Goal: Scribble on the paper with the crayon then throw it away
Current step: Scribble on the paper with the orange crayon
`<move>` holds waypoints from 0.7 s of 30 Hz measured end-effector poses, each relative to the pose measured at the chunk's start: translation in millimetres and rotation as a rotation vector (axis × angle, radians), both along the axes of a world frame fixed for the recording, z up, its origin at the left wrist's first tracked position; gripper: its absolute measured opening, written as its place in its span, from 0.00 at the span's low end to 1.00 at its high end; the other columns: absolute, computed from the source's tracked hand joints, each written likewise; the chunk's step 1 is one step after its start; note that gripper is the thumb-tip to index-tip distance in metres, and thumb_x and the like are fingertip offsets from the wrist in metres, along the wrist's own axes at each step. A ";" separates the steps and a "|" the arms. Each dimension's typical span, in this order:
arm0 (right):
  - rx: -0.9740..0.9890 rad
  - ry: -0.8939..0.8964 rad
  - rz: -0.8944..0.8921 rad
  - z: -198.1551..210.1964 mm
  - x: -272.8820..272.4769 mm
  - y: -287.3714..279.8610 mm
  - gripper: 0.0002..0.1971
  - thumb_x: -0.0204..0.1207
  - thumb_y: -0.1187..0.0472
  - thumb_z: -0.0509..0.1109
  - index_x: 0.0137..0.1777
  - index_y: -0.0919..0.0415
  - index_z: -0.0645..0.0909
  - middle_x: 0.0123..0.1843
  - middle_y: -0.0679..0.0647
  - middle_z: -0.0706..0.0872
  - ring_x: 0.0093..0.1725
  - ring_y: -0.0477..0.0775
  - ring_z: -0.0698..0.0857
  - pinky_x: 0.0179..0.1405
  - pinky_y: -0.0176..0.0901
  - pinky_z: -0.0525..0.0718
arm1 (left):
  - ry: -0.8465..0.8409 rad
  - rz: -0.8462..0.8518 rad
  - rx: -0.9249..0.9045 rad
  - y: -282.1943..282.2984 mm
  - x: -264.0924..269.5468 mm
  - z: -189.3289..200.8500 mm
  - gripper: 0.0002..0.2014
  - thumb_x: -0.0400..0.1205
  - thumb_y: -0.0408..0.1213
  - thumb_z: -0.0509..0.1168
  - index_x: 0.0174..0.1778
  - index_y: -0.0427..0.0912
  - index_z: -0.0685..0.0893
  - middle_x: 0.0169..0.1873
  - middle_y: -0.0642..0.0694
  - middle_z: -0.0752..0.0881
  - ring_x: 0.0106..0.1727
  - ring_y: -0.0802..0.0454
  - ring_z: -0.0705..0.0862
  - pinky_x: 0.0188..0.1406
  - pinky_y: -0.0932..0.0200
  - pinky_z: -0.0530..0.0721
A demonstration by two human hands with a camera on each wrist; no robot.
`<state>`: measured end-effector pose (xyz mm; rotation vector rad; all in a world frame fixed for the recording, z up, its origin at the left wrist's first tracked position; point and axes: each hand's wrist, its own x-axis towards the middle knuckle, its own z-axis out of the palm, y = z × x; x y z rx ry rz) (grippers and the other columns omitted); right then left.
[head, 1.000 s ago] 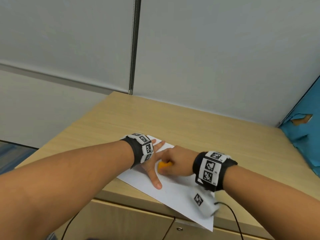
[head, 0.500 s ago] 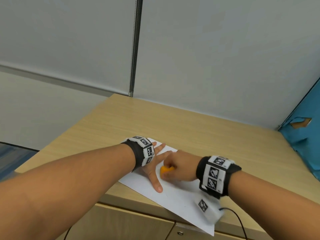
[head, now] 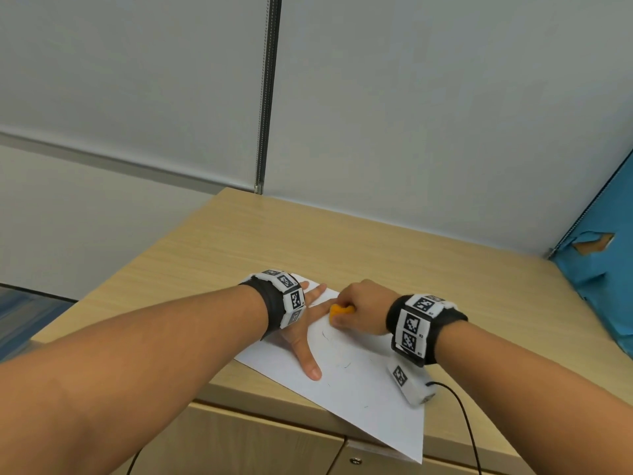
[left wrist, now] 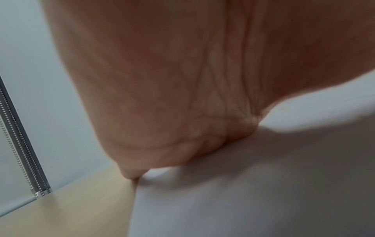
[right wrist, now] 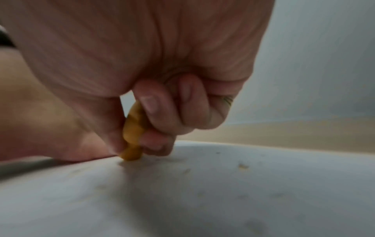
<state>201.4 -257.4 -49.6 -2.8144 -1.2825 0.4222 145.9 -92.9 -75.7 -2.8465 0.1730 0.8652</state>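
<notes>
A white sheet of paper (head: 356,382) lies slanted on the wooden cabinet top, its near corner hanging over the front edge. My left hand (head: 308,323) lies flat on the paper with fingers spread and straight, pressing it down; in the left wrist view the palm (left wrist: 162,96) fills the frame over the paper (left wrist: 243,200). My right hand (head: 359,311) grips a stubby orange crayon (head: 337,310) just right of the left fingers. In the right wrist view the crayon (right wrist: 133,137) is pinched between thumb and curled fingers, tip down on the paper (right wrist: 223,192). Faint marks and crumbs show on the sheet.
The cabinet top (head: 376,255) stretches bare behind the paper to a grey wall. A blue torn panel (head: 603,275) stands at the right edge. A cable (head: 469,430) trails from the right wrist camera over the front edge. Drawer fronts sit below.
The right hand with the crayon has shifted slightly across the paper beside the left fingers. The left hand stays flat on the sheet.
</notes>
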 end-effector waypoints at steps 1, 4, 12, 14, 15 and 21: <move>0.002 0.005 0.004 -1.8 -0.1 1.0 0.17 0.79 0.47 0.68 0.44 0.62 0.85 0.41 0.61 0.89 0.36 0.55 0.80 0.40 0.50 0.81 | 0.002 -0.002 0.003 0.4 0.0 0.1 0.71 0.58 0.82 0.70 0.80 0.68 0.23 0.83 0.50 0.21 0.87 0.34 0.31 0.81 0.20 0.45; -0.085 0.137 0.111 -3.8 -16.0 -2.4 0.18 0.78 0.43 0.70 0.36 0.57 0.78 0.32 0.53 0.81 0.32 0.53 0.77 0.39 0.48 0.80 | -0.006 -0.014 0.027 0.9 2.4 -1.2 0.71 0.57 0.83 0.68 0.81 0.66 0.22 0.83 0.50 0.21 0.87 0.34 0.31 0.81 0.21 0.44; -0.053 0.118 0.064 -3.5 -1.0 -6.3 0.17 0.78 0.44 0.71 0.35 0.56 0.80 0.33 0.53 0.84 0.33 0.51 0.78 0.39 0.47 0.79 | -0.011 -0.004 0.022 2.7 3.5 -2.1 0.72 0.57 0.83 0.68 0.81 0.66 0.22 0.84 0.50 0.22 0.87 0.35 0.31 0.82 0.22 0.43; -0.094 0.273 0.081 -3.2 -8.0 -14.1 0.18 0.78 0.42 0.72 0.35 0.54 0.80 0.30 0.47 0.82 0.32 0.49 0.79 0.41 0.46 0.79 | -0.004 -0.004 0.039 2.0 4.2 -2.7 0.72 0.57 0.84 0.67 0.81 0.64 0.22 0.84 0.50 0.22 0.87 0.35 0.31 0.82 0.23 0.43; -0.064 0.272 0.057 -4.3 -5.1 -16.6 0.19 0.78 0.41 0.72 0.34 0.53 0.79 0.29 0.46 0.81 0.32 0.48 0.78 0.40 0.45 0.78 | -0.002 -0.007 0.040 0.9 5.1 -3.4 0.72 0.57 0.84 0.67 0.81 0.64 0.22 0.84 0.50 0.22 0.87 0.35 0.31 0.82 0.23 0.42; 0.002 0.201 0.031 -7.7 -0.1 -12.0 0.19 0.79 0.44 0.71 0.32 0.55 0.77 0.30 0.50 0.78 0.32 0.51 0.76 0.36 0.45 0.75 | 0.001 0.000 0.050 1.2 6.9 -4.5 0.73 0.55 0.85 0.67 0.80 0.65 0.21 0.84 0.50 0.21 0.87 0.35 0.32 0.83 0.23 0.44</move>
